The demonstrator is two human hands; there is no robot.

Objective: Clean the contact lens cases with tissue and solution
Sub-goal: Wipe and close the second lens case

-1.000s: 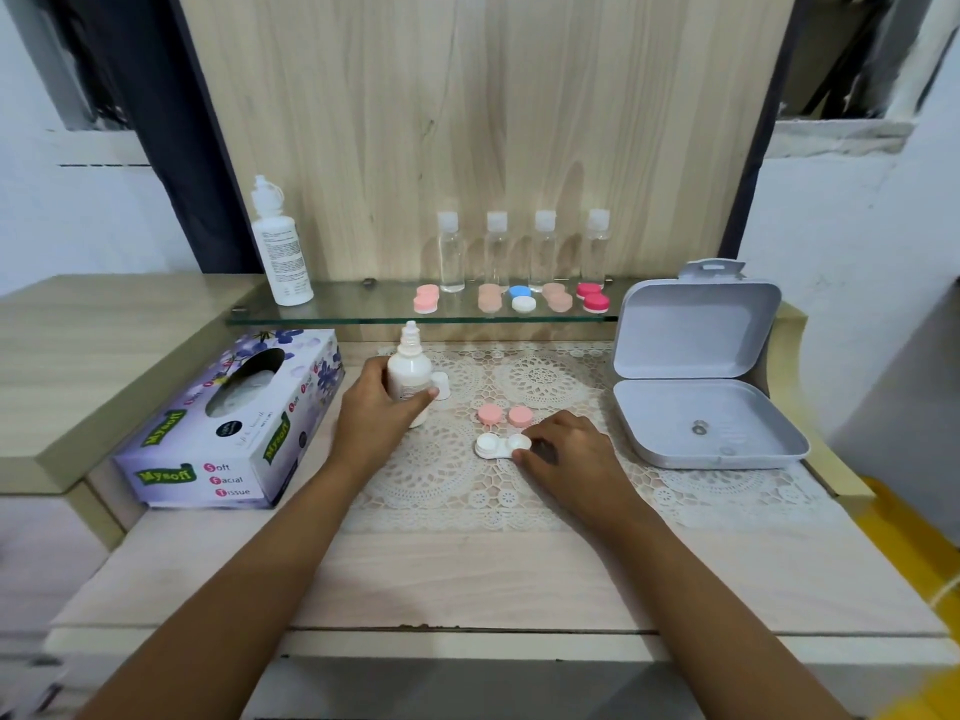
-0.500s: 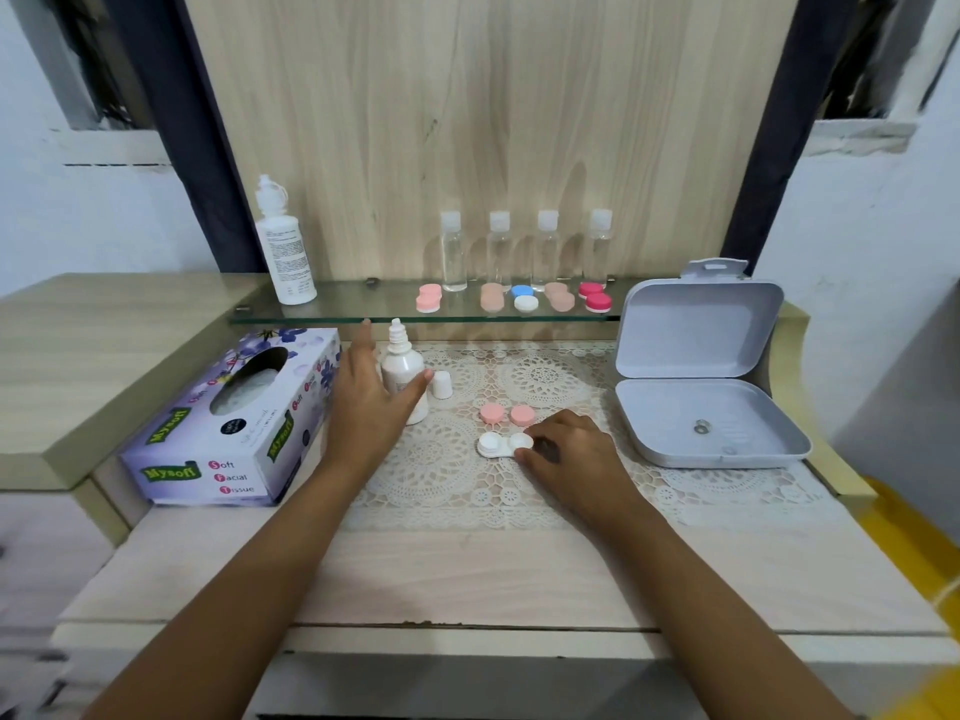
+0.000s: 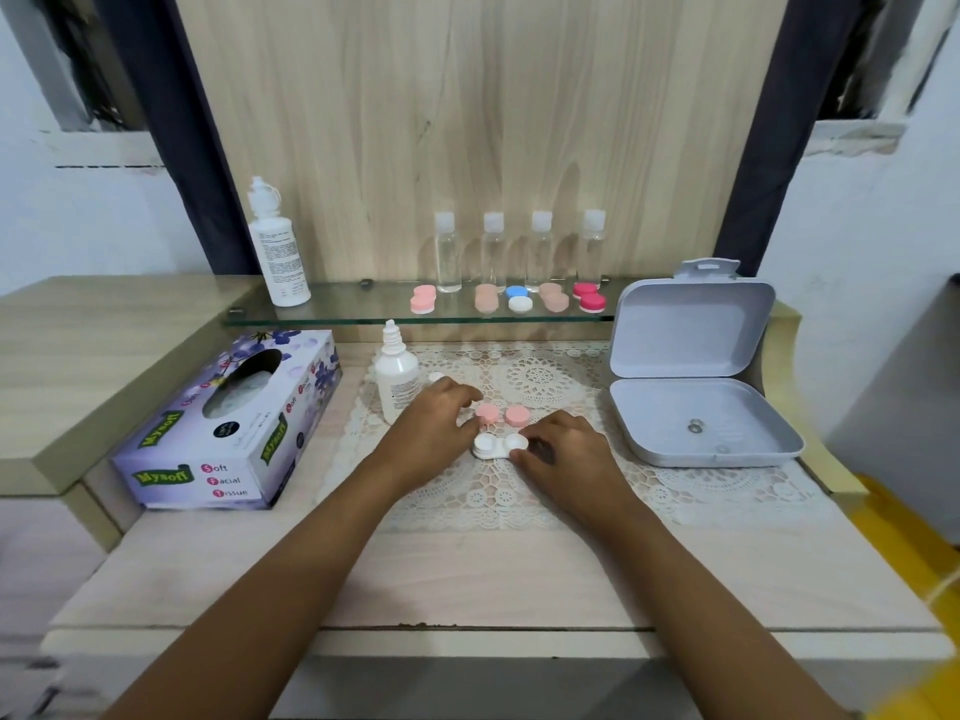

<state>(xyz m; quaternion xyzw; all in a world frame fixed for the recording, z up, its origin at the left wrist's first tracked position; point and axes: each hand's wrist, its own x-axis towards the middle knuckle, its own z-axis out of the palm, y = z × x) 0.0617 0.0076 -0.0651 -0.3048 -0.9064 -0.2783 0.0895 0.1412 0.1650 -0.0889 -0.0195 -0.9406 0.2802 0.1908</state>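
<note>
A white contact lens case (image 3: 497, 445) with both wells uncovered lies on the lace mat. My right hand (image 3: 563, 452) holds its right end with curled fingers. Two pink caps (image 3: 501, 414) sit just behind the case. My left hand (image 3: 439, 423) is to the left of the case, holding nothing, its fingertips near the left pink cap. The small white solution bottle (image 3: 397, 381) stands uncapped behind my left hand, and its white cap (image 3: 435, 377) sits beside it. The purple tissue box (image 3: 223, 423) lies at the left.
An open grey plastic box (image 3: 696, 428) sits at the right. A glass shelf (image 3: 337, 311) behind holds a tall white bottle (image 3: 275, 252), several clear bottles (image 3: 519, 252) and several coloured lens cases (image 3: 519, 298). A raised wooden ledge (image 3: 78, 345) is at the left.
My left hand let go of the solution bottle, which now stands on the mat, and moved right toward the pink caps and the case. My right hand stayed on the case.
</note>
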